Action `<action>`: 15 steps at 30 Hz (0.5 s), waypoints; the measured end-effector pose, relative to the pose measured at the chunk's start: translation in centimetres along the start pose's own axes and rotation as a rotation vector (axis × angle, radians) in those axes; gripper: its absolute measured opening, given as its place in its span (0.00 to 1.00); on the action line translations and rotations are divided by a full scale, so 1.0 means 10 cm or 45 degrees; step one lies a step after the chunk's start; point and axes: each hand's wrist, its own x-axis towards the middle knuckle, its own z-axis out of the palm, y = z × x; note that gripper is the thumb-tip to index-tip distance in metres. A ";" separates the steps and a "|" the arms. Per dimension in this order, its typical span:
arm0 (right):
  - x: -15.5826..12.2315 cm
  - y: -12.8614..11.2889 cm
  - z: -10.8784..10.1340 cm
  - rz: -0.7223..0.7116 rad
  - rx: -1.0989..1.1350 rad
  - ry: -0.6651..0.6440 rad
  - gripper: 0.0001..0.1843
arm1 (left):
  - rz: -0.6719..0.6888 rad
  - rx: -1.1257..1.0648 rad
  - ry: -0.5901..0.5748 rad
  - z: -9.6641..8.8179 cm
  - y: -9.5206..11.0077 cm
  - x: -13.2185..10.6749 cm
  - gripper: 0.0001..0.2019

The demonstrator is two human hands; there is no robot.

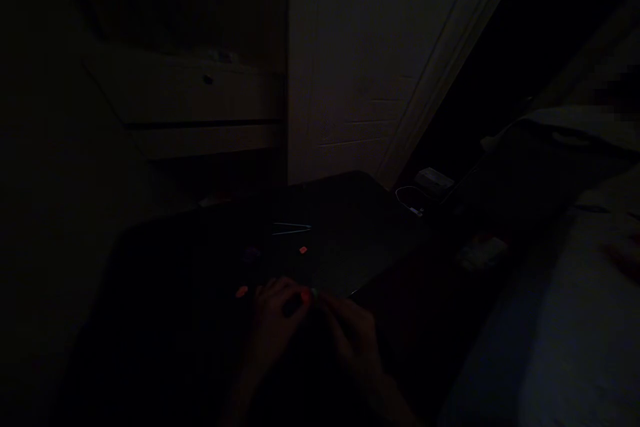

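Head cam is super dark, so only the basics. Two hands are low in the middle over the dark bench (350, 227). The left hand (274, 323) looks pinched shut on one small piece (307, 295) with a red and a green end. The right hand (353, 335) touches it too, but I can't tell its grip. Two orange bits (303, 250) lie loose just beyond, plus one thin metal tool (293, 229) and one white cable (410, 200) farther right.

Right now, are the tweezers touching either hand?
Apart. Head view: the tweezers lie on the dark mat beyond the left hand and right hand, bare mat between.
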 end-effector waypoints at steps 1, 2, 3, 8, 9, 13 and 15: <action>0.02 0.06 -0.03 -0.071 -0.013 -0.040 0.16 | -0.001 0.002 -0.004 -0.01 0.00 0.00 0.06; 0.03 0.11 -0.06 -0.127 -0.023 -0.067 0.16 | -0.005 0.005 -0.012 -0.02 0.01 0.00 0.06; 0.05 0.16 -0.09 -0.154 -0.039 -0.089 0.15 | -0.012 0.011 -0.019 -0.03 0.02 0.00 0.06; 0.11 0.29 -0.21 -0.217 -0.139 -0.168 0.15 | -0.007 0.034 -0.074 -0.06 0.02 0.00 0.07; 0.12 0.30 -0.22 -0.248 -0.173 -0.185 0.15 | -0.006 0.038 -0.086 -0.07 0.01 0.00 0.08; 0.15 0.32 -0.26 -0.357 -0.302 -0.267 0.14 | -0.022 0.042 -0.118 -0.07 0.00 0.00 0.09; 0.17 0.31 -0.28 -0.442 -0.364 -0.280 0.16 | -0.026 0.042 -0.121 -0.08 0.01 0.00 0.09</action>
